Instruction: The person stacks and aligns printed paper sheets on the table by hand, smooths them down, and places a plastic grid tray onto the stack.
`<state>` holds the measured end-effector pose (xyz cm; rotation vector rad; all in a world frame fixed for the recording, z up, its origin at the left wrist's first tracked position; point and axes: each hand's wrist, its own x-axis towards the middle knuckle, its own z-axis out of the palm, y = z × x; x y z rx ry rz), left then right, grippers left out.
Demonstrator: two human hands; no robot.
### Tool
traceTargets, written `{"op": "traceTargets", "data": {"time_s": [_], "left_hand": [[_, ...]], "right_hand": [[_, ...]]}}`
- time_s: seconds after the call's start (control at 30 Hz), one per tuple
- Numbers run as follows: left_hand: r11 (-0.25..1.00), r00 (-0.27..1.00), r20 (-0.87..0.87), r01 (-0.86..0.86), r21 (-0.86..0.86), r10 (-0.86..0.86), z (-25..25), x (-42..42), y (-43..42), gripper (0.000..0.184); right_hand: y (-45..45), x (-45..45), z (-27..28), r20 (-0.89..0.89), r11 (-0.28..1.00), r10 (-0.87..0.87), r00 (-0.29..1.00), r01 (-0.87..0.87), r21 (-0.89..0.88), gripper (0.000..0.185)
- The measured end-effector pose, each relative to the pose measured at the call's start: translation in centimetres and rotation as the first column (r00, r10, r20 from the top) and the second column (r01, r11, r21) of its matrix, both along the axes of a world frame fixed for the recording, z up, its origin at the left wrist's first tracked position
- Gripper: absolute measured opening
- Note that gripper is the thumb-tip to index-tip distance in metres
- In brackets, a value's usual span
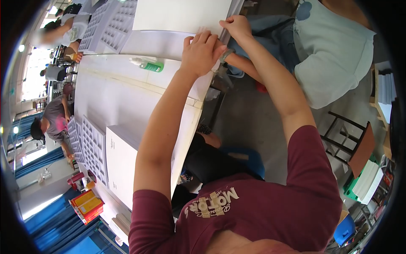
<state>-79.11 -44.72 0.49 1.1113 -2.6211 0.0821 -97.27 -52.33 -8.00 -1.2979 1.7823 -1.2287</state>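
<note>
A large white sheet (182, 15) lies on the table at the top of the view. My left hand (199, 53) is at its near edge, palm down with the thumb spread from the fingers, overlapping a co-worker's hand and wrist. That wrist wears a band (228, 55). My right hand (237, 27) is at the sheet's right edge, thumb and forefinger closed together. Whatever is between those fingertips is too small to make out. A green bottle with a white cap (151, 64) lies on its side to the left of my left forearm.
Compartmented white trays (95, 148) stand by a white box (120, 165) at left; more trays (114, 29) are at upper left. The table edge (192, 122) runs below my left arm. A co-worker in a light top (334, 55) is at right, near a stool (351, 139).
</note>
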Motion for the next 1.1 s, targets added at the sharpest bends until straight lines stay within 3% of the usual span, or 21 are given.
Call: {"op": "traceTargets", "data": {"time_s": [0.1, 0.3, 0.7, 0.8, 1.1], "left_hand": [[1.0, 0.99, 0.136, 0.016, 0.024, -0.019, 1.1, -0.2, -0.8, 0.04], [1.0, 0.97, 0.244, 0.009, -0.02, -0.003, 2.3, -0.6, -1.0, 0.043], [0.996, 0.984, 0.177, -0.024, 0.088, 0.008, 1.6, -0.9, -1.2, 0.04], [0.999, 0.999, 0.023, -0.033, 0.033, 0.032, 0.7, -0.3, -1.5, 0.039], [0.998, 0.98, 0.191, 0.06, 0.017, -0.062, 1.7, 0.4, -0.8, 0.043]], "right_hand": [[-0.1, 0.3, -0.5, 0.037, 0.999, -0.017, 0.999, 0.019, -0.047, 0.032], [0.2, 0.4, -0.3, 0.029, 0.999, -0.04, 0.999, 0.041, -0.029, 0.033], [0.5, 0.7, 0.1, -0.002, 0.998, -0.059, 0.998, 0.059, -0.014, 0.035], [0.6, 0.6, 0.3, -0.028, 0.998, -0.058, 0.998, 0.058, -0.001, 0.036], [1.2, 0.8, 1.1, -0.065, 0.997, -0.075, 0.995, 0.074, -0.016, 0.034]]}}
